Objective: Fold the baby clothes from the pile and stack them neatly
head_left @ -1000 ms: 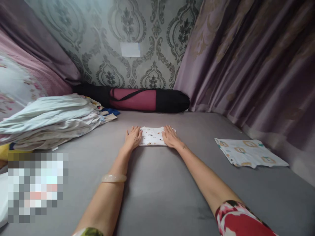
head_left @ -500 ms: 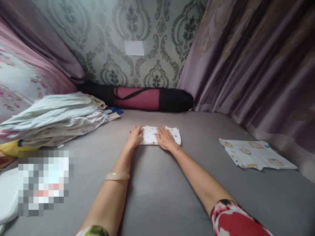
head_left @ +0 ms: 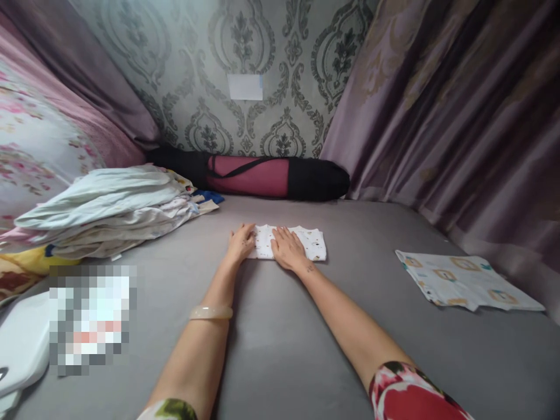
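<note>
A small white folded cloth (head_left: 315,244) with a scattered print lies flat on the grey sheet (head_left: 280,338), in the middle of the head view. On its left end rests my left hand (head_left: 241,242), palm down with the fingers extended. My right hand (head_left: 289,248) lies flat on the cloth's middle, fingers stretched out and pointing away from me. Neither hand grips anything. The cloth's right end shows beyond my right hand.
A heap of pale clothes (head_left: 109,198) lies at the left. Behind is a long black and red bag (head_left: 249,176) against the wall. A printed folded cloth (head_left: 468,280) lies at the right. A white object (head_left: 26,338) is at the lower left.
My right hand has slid a little to the left over the cloth, showing more of its right end. My left hand stays at the left end. The view has shifted slightly.
</note>
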{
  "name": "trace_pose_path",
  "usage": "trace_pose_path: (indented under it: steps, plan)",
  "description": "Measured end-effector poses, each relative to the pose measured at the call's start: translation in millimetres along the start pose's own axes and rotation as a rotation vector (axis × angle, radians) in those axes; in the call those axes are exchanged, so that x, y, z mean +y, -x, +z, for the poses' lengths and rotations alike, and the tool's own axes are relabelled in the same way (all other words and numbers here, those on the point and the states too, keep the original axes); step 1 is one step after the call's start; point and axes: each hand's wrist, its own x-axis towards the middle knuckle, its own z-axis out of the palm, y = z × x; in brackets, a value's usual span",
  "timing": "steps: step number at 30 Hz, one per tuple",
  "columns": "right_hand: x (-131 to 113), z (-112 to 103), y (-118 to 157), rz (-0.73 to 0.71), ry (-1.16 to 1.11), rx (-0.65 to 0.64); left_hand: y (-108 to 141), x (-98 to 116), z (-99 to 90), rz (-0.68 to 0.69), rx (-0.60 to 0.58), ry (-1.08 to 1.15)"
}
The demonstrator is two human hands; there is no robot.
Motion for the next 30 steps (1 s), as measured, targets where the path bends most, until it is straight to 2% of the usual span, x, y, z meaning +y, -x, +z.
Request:
trace_pose_path:
  steps: [4,7,10,13,18,22,26,30]
  plan:
    - [-3.6,-0.6,-5.9,0.002,0.0,-0.039,-2.1,-2.5,-9.0,-0.044,0.073,0.101]
    - [-8.4,2.8,-9.4,-0.013,0.017,0.0,-2.2,-5.5,-15.3,-0.106,0.153,0.169]
    - [-11.7,7.8,-9.5,-0.022,0.031,0.019,-0.8,-7.1,-19.3,-0.146,0.221,0.192]
    - [-15.7,6.2,-12.1,-0.019,0.036,-0.015,0.2,-6.0,-21.1,-0.178,0.253,0.198]
    - [-40.7,2.8,-26.3,-0.079,0.018,0.017,0.7,-3.0,-22.5,-0.201,0.264,0.198]
    - [-61.7,15.3,-31.9,-0.109,-0.016,-0.026,0.1,-3.2,-22.1,-0.208,0.26,0.198]
    - [-65.7,26.8,-30.7,-0.1,-0.028,-0.081,-0.6,-1.4,-19.8,-0.2,0.255,0.19]
    - [-63.8,22.7,-31.5,-0.116,-0.053,-0.11,0.5,4.5,-18.3,-0.173,0.243,0.164]
